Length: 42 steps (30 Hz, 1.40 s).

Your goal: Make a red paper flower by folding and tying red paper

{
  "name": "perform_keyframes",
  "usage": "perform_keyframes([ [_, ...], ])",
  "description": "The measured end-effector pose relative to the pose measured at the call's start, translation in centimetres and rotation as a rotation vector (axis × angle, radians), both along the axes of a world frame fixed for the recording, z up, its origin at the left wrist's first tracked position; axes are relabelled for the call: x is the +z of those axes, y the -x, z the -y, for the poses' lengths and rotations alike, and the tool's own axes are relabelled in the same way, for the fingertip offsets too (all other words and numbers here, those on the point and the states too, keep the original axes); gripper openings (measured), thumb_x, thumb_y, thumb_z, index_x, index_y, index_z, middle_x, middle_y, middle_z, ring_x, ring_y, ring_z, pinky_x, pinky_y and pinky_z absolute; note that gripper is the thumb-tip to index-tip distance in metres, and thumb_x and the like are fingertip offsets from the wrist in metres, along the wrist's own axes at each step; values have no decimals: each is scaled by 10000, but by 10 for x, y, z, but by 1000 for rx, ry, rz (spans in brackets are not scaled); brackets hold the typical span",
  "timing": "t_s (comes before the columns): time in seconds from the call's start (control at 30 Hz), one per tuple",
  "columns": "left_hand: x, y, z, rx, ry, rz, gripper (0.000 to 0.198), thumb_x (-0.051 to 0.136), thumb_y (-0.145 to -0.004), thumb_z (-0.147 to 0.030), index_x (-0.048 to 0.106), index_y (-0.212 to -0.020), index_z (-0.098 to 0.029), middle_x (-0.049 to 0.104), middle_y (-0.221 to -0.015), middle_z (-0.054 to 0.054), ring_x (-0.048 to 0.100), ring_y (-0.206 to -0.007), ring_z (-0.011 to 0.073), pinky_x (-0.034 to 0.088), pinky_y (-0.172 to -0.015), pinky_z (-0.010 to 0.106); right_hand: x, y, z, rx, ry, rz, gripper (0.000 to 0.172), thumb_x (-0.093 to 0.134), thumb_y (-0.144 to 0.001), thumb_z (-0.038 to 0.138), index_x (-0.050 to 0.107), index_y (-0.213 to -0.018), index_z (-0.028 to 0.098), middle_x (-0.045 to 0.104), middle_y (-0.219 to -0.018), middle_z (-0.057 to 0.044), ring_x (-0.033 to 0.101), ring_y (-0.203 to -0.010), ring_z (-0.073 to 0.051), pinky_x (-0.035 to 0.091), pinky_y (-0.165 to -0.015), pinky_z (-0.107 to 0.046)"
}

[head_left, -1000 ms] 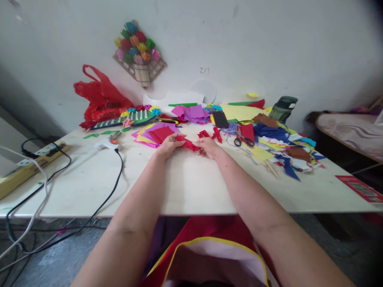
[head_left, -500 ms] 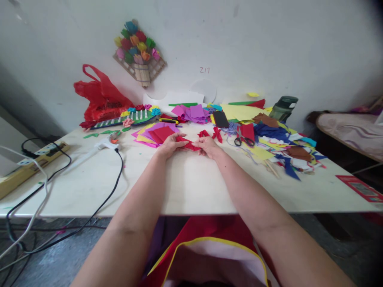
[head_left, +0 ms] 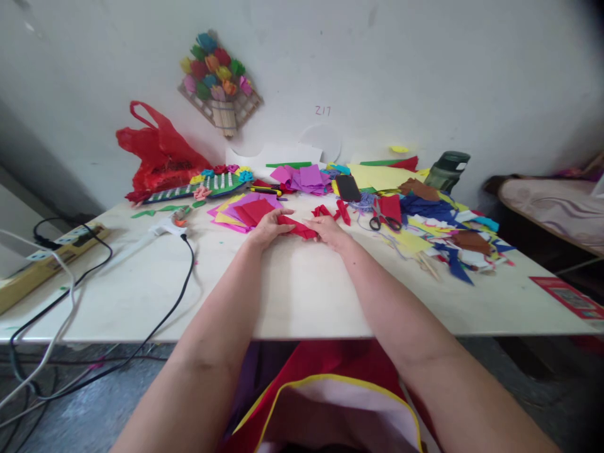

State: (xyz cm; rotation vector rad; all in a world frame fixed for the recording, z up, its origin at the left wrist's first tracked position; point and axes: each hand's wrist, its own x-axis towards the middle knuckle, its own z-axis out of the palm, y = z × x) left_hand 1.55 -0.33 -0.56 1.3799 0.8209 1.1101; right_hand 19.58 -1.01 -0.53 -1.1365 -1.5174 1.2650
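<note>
A folded piece of red paper (head_left: pixel 300 228) spans the gap between my two hands, low over the table. My left hand (head_left: pixel 270 229) is closed on its left end, thumb along the near side. At the right end, the fingers of my right hand (head_left: pixel 329 231) pinch the paper; some fingertips are hidden. Just left of my left hand lies a stack of purple, yellow and red sheets (head_left: pixel 255 212). Small folded red pieces (head_left: pixel 343 211) rest behind my right hand.
Scissors (head_left: pixel 384 218) lie right of my hands, beside a heap of coloured scraps (head_left: pixel 453 233). A phone (head_left: pixel 348 188) and a green bottle (head_left: pixel 448 171) are farther back. At the left are a glue gun (head_left: pixel 170 225) with a black cord and a power strip (head_left: pixel 56 258).
My right thumb and fingers have shifted slightly outward along the red paper, so more of it shows. My left hand has hardly moved.
</note>
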Motion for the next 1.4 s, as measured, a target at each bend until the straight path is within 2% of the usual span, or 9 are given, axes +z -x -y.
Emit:
perform_keyframes([
  [0.27,-1,0,-1,-7,-8,-1,579,761,-546,-187,533,-1072,-104,652,-632,6,597,-535,103,494,-608,246,-3,2,-2,-43,-75,78,367,709,-601,425,499,-499,141,547,-414,6,379,-348,-44,283,-367,-186],
  [0.53,-2,0,-2,-5,-28,-39,615,767,-543,-225,538,-1104,-126,651,-636,-2,588,-545,92,483,-606,230,6,4,7,-28,-101,204,302,661,-672,370,543,-531,130,537,-403,9,358,-347,-43,263,-373,-188],
  [0.6,0,-2,-1,20,-6,-49,586,775,-529,-241,560,-1061,-119,641,-618,-5,577,-525,90,479,-587,229,6,5,7,-52,-121,198,283,650,-682,338,538,-525,132,513,-391,20,358,-342,-45,256,-369,-191],
  [0.7,0,-4,0,53,18,-30,447,773,-529,-296,604,-896,-105,637,-625,6,571,-519,91,472,-563,226,5,6,6,-52,-155,168,271,647,-675,324,538,-517,133,505,-405,25,394,-356,-55,276,-373,-193],
  [0.83,-2,-3,-2,76,16,-1,354,763,-534,-366,584,-698,-109,639,-618,29,581,-526,106,467,-548,229,1,5,3,-29,-162,119,264,661,-642,350,558,-534,132,504,-417,25,437,-378,-69,316,-382,-192],
  [1.03,-2,-2,-4,76,41,-15,373,722,-573,-436,550,-695,-129,627,-554,34,576,-464,130,443,-466,233,-2,5,2,6,-138,73,271,653,-634,382,578,-563,131,549,-443,4,452,-383,-77,338,-375,-192],
  [1.17,0,-3,-1,77,41,7,372,760,-528,-380,578,-732,-127,618,-589,7,553,-471,98,438,-480,219,-2,5,2,14,-147,79,276,653,-631,382,568,-561,129,532,-431,8,440,-382,-74,330,-380,-194],
  [1.27,0,-3,0,78,27,-50,375,777,-500,-344,618,-749,-114,617,-602,10,537,-495,85,420,-498,207,-4,4,1,55,-164,103,292,648,-632,399,568,-568,125,532,-439,8,431,-387,-69,334,-393,-196],
  [1.4,-2,-2,-1,75,-27,-156,335,772,-499,-354,622,-668,-106,602,-560,13,511,-488,83,386,-490,204,-4,4,1,76,-183,132,307,645,-630,412,573,-569,120,527,-442,9,420,-394,-65,335,-403,-200],
])
